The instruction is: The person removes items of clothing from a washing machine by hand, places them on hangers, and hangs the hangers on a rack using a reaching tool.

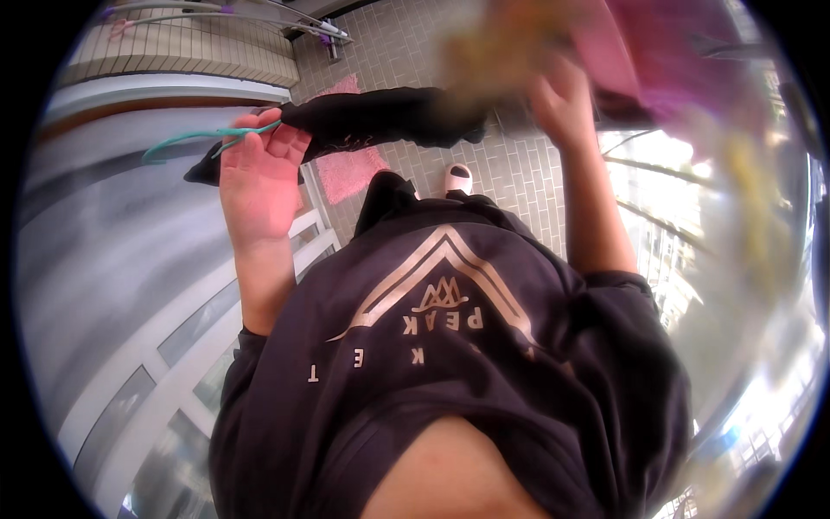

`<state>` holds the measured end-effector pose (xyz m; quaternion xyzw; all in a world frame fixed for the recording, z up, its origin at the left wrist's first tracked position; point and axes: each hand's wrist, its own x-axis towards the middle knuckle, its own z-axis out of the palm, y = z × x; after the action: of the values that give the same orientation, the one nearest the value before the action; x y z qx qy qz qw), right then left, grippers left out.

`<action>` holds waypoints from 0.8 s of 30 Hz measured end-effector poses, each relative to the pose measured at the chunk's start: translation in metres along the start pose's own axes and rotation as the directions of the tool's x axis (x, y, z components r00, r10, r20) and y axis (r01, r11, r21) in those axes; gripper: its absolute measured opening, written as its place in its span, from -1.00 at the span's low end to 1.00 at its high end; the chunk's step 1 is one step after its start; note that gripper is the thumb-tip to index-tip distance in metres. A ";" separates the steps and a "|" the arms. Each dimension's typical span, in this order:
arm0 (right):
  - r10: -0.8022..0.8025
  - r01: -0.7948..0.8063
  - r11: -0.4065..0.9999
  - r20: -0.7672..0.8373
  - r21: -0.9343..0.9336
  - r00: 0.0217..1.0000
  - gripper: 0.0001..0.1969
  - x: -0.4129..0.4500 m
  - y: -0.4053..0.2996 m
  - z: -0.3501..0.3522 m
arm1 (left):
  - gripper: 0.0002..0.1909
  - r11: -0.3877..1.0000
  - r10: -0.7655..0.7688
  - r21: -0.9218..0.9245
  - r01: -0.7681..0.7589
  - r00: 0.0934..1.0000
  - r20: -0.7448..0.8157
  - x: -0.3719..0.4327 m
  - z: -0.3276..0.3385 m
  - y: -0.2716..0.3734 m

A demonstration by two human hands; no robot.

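My left hand (pixel 262 172), palm up, holds a teal clothes hanger (pixel 237 132) between thumb and fingers, its hook pointing left. From the hanger a black garment (pixel 382 117) stretches away to the right across the view; a dark corner of it also shows left of my wrist. My right hand (pixel 563 97) is raised at the upper right, blurred, beside a blurred yellow-brown cloth (pixel 499 45) and pink and magenta fabric (pixel 655 58). Whether its fingers grip any of these cannot be told.
A pink shaggy mat (pixel 350 170) lies on the grey tiled floor (pixel 525 175) near my light slipper (pixel 459 176). A drying rack (pixel 318 27) with thin bars stands at the upper left. White-framed glass panels (pixel 175 337) run along the left; bright barred windows (pixel 661 194) are at the right.
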<state>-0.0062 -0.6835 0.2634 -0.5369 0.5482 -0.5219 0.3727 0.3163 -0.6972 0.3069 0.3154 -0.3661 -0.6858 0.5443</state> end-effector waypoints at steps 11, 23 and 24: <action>0.188 -0.121 0.980 0.559 -0.156 0.808 -0.78 0.062 0.099 0.106 | -0.91 0.979 0.151 0.164 -0.123 0.974 -0.170 0.031 -0.057 0.056; -0.227 0.230 0.972 0.057 -0.045 0.972 -0.89 0.159 0.001 0.162 | -0.96 0.961 0.256 0.216 -0.174 0.855 -0.450 0.084 -0.168 0.081; -0.109 0.129 0.973 0.113 -0.191 0.988 -0.89 0.167 -0.006 0.168 | -0.96 0.962 0.258 0.204 -0.182 0.851 -0.458 0.088 -0.176 0.083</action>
<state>0.1333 -0.8749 0.2648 -0.6290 0.5443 -0.4584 0.3129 0.4872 -0.8228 0.2800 0.4721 -0.3048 -0.4890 0.6671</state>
